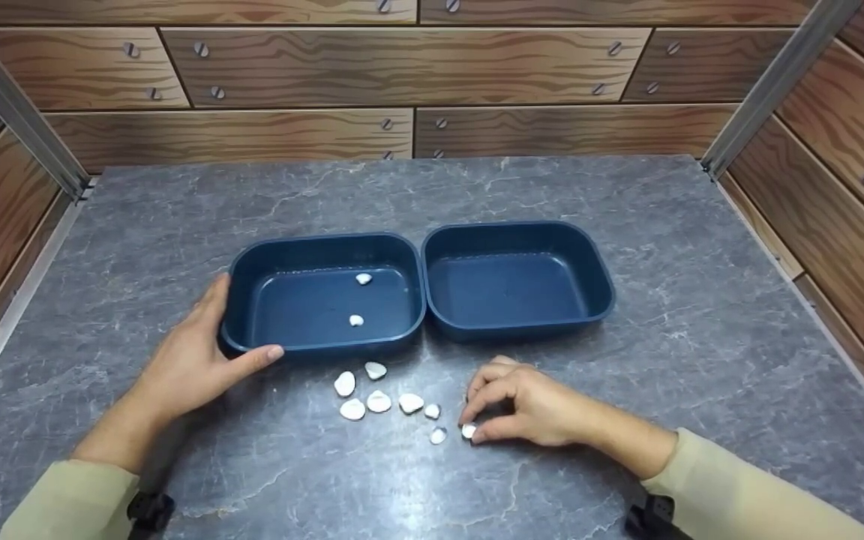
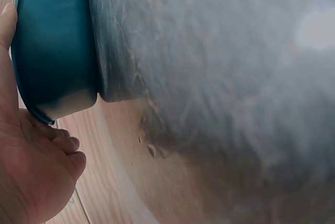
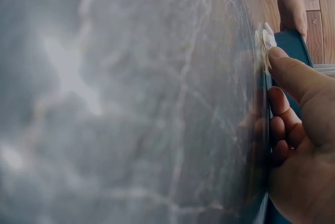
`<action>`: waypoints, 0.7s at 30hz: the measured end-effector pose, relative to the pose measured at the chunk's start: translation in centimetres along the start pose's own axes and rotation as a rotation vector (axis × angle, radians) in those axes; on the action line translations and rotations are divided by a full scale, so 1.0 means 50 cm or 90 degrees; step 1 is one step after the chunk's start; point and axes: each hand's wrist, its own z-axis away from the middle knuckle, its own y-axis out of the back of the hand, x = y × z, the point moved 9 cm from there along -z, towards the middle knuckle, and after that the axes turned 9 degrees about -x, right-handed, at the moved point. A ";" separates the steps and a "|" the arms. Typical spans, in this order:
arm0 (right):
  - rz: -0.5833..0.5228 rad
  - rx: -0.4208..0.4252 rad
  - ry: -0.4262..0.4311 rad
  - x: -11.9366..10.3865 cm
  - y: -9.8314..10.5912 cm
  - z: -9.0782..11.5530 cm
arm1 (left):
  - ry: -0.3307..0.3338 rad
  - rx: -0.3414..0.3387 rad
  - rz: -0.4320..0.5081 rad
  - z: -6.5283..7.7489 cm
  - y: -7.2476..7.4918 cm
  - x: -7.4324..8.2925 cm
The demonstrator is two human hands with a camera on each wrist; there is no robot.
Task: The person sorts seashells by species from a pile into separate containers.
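Observation:
My left hand [image 1: 190, 367] holds the near left corner of the left blue plastic container [image 1: 325, 349], its thumb along the front wall and its fingers at the left side. Two small white seashells [image 1: 363, 278] lie on that container's floor. In front of it, several white seashells [image 1: 379, 402] are scattered on the table. To their right, my right hand [image 1: 541, 405] pinches a small seashell [image 1: 469, 431] between thumb and forefinger, low at the tabletop. The right wrist view shows the thumb [image 3: 293, 72] near the shells; the pinched one is not clearly told apart there.
A second blue container [image 1: 518, 328], with nothing in it, stands against the right side of the first. Both rest on a grey marbled table [image 1: 702, 360]. Wood-patterned panels [image 1: 402, 67] rise behind and at both sides, with metal posts at the back corners.

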 end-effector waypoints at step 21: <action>-0.036 0.026 0.035 -0.076 0.078 -0.056 | 0.013 -0.009 0.002 0.000 -0.003 -0.002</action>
